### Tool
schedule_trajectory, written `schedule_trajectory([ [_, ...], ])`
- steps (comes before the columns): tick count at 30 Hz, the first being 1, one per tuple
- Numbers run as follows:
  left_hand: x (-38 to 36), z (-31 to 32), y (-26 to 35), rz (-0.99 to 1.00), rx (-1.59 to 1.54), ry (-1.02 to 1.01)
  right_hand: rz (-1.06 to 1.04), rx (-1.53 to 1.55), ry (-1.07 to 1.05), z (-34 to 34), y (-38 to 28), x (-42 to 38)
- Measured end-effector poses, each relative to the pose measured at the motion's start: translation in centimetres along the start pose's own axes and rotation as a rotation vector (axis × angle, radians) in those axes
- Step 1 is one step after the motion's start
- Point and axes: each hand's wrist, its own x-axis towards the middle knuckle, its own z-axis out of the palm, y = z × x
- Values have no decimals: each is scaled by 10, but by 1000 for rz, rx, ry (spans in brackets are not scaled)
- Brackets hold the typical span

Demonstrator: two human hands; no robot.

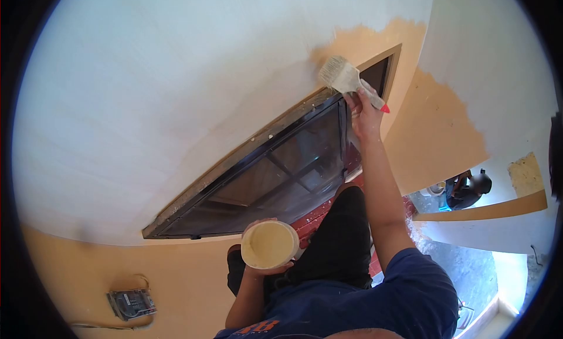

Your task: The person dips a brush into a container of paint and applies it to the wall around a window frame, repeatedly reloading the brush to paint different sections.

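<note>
My right hand [365, 107] grips the handle of a wide paintbrush [340, 75], its pale bristles against or very near the wall just above the window frame. The handle has a red tip. White paint covers much of the wall [176, 75], and an orange-tan patch [375, 40] shows around the frame's upper corner. Lower down, my left hand [272, 268] holds a round tub [270, 245] of cream-coloured paint from below, with fingers wrapped around its side. The tub is in front of my dark trousers.
A dark-framed window [275, 169] with a ledge spattered with paint runs diagonally below the wall. An electrical box [132, 304] with loose cables is fixed to the orange wall at lower left. Another person [463, 189] is farther off at right. Red tiles [314, 216] show beneath me.
</note>
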Motion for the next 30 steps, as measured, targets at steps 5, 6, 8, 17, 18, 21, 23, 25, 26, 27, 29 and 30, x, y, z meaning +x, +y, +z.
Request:
schedule_trajectory([
  [5, 8, 6, 6, 82, -33, 8, -87, -430, -147, 0, -2, 25],
  [6, 8, 8, 6, 64, -58, 19, -83, -429, -149, -5, -3, 32],
  [8, 9, 10, 7, 41, -84, 33, -345, -902, -155, -22, -8, 49],
  [17, 17, 14, 13, 18, -96, 40, -686, -1121, 51, -43, -20, 68],
  [18, 18, 15, 12, 10, -121, 48, -687, -1191, 45, -16, -19, 48],
  [21, 27, 13, 12, -9, -119, 17, -727, -1044, -140, 8, 16, 14],
  [23, 33, 15, 10, -19, -97, -21, -707, -993, -232, 20, 37, -15],
  [25, 34, 23, 6, -45, -210, 77, -706, -1027, -268, 27, 45, -37],
  [26, 35, 23, 3, -55, -220, 66, -619, -928, -329, 32, 44, -45],
  [27, 37, 19, -1, -22, -178, -20, -529, -824, -387, 33, 42, -50],
  [29, 40, 14, -5, 5, -138, -101, -543, -894, -444, 23, 35, -42],
  [30, 42, 11, -6, 31, -91, -120, -566, -953, -511, 17, 31, -33],
])
